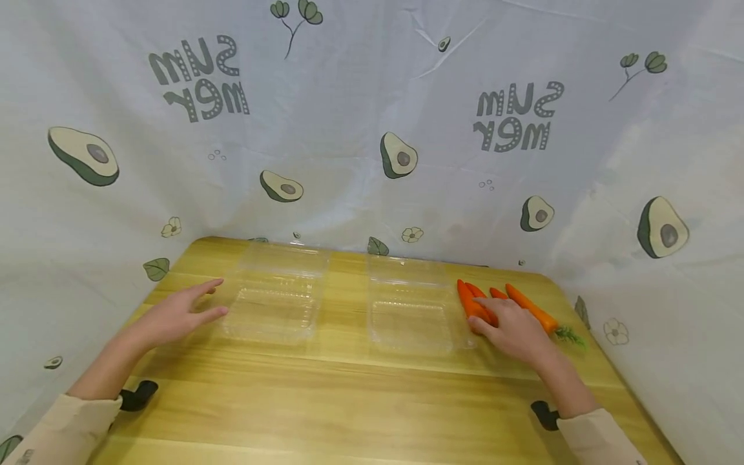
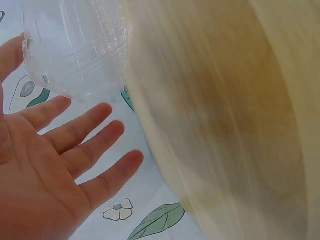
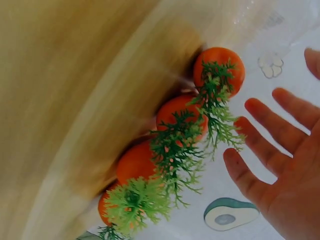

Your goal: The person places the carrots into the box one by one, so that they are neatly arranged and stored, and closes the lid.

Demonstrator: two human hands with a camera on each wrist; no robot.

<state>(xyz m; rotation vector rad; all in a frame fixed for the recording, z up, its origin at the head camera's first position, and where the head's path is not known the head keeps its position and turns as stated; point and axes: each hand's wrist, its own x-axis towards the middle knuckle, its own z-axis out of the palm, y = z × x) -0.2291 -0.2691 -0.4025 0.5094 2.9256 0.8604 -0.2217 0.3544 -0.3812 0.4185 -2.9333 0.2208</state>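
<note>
Two clear plastic boxes with their lids folded back, a left box point(image 1: 273, 313) and a right box point(image 1: 411, 323), stand side by side on the wooden table. My left hand point(image 1: 174, 316) is spread beside the left box, and nothing is in it. Over the carrots point(image 1: 472, 309) at the right of the table is my right hand point(image 1: 514, 329), hiding part of them in the head view. In the right wrist view, several carrots point(image 3: 220, 72) lie in a row with green leafy tops; the fingers point(image 3: 260, 142) are extended and apart from one another beside them.
A white cloth point(image 1: 343, 123) printed with avocados and leaves hangs behind and at the sides of the wooden table point(image 1: 325, 413). Dark straps point(image 1: 139, 395) show at the cuffs of both sleeves. The outermost carrot point(image 1: 535, 310) lies toward the table's right edge.
</note>
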